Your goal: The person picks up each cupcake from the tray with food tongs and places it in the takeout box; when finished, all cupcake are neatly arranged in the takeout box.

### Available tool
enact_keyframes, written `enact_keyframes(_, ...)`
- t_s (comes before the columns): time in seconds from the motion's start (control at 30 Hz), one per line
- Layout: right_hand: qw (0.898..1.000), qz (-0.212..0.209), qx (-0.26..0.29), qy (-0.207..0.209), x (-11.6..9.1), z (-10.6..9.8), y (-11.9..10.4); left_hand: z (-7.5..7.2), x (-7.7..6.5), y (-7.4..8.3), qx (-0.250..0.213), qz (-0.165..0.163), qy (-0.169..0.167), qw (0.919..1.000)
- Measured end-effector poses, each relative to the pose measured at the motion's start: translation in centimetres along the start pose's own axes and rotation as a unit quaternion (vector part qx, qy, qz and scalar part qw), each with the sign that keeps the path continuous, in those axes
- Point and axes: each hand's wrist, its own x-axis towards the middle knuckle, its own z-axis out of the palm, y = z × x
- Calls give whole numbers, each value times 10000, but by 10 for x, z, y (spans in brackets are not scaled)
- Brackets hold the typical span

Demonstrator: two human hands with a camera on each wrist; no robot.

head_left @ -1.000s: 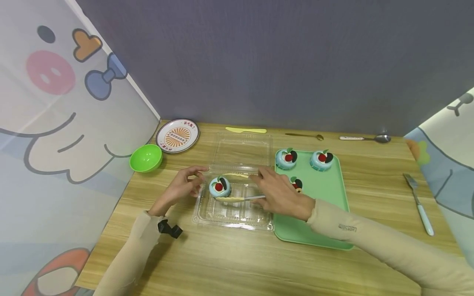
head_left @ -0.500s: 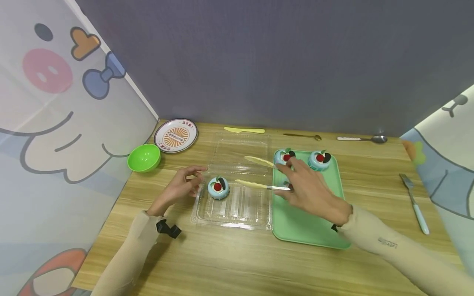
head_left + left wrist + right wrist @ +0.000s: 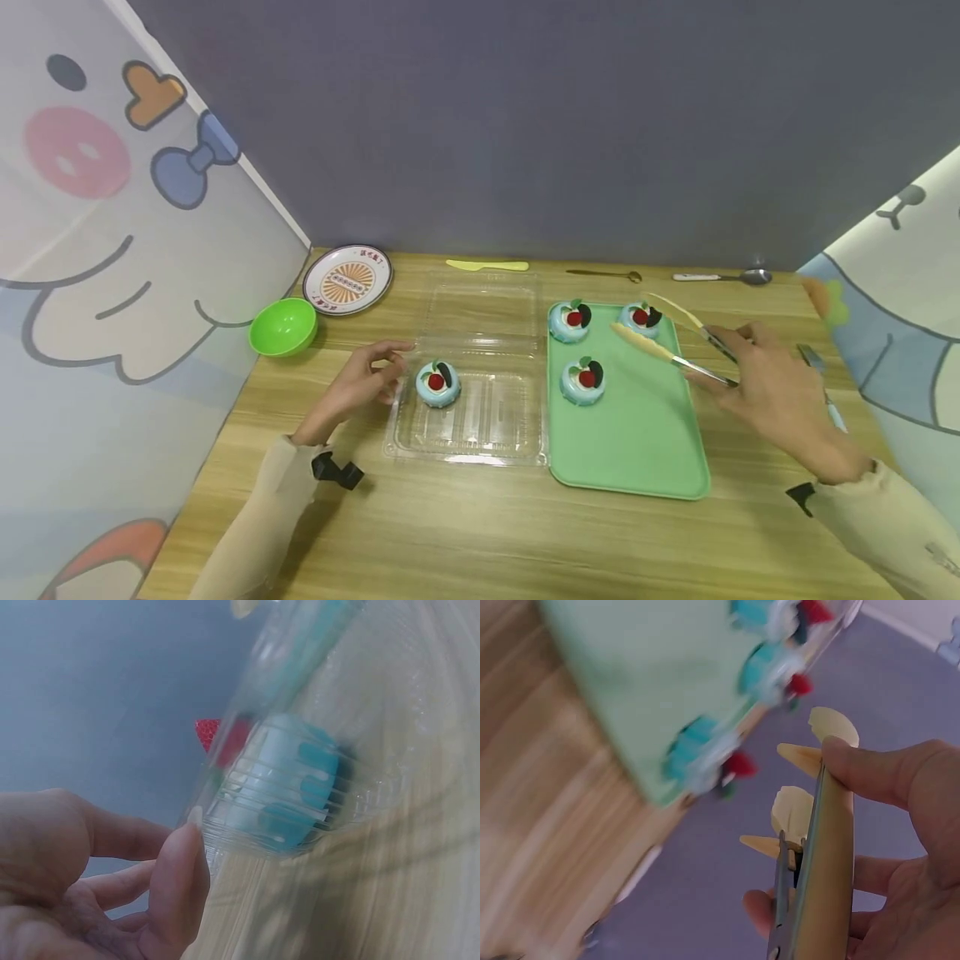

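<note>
My left hand (image 3: 360, 387) is at the left rim of a clear plastic clamshell box (image 3: 480, 458), its thumb and forefinger pinching the edge in the left wrist view. Inside the box, at its left, sits a small blue toy cake (image 3: 437, 385) with a red berry on top. My right hand (image 3: 772, 400) grips food tongs (image 3: 647, 342) with cream-coloured tips, spread apart with nothing between them. The tongs hover over the right side of a green tray (image 3: 630, 454). On that tray stand a back-left cake (image 3: 568, 322), a back-right cake (image 3: 637, 321) and a front cake (image 3: 582, 382).
A green bowl (image 3: 283, 327) and a patterned plate (image 3: 347, 280) stand at the left. Along the back lie a yellow knife (image 3: 487, 266), a thin spoon (image 3: 606, 274) and a white-handled spoon (image 3: 723, 277). A fork (image 3: 812, 360) lies at the right, partly behind my right hand.
The tongs have left the cake in the box and swung right across the tray with my right hand, tips wider apart. My left hand stays at the box's edge.
</note>
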Motion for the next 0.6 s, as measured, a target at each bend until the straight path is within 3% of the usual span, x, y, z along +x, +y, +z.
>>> enact_keyframes(0.23,9997,101,-30,-221,-6,7,35,-2,0,-2,-4,-14,43,10000)
enact_keyframes(0.43,9973,303,-41,-671,2,20,41,-1,0,-3,-28,33,-15,10000)
enact_keyframes(0.6,9969,195,-85,-760,11,26,41,1,0,-1,-68,42,3,10000)
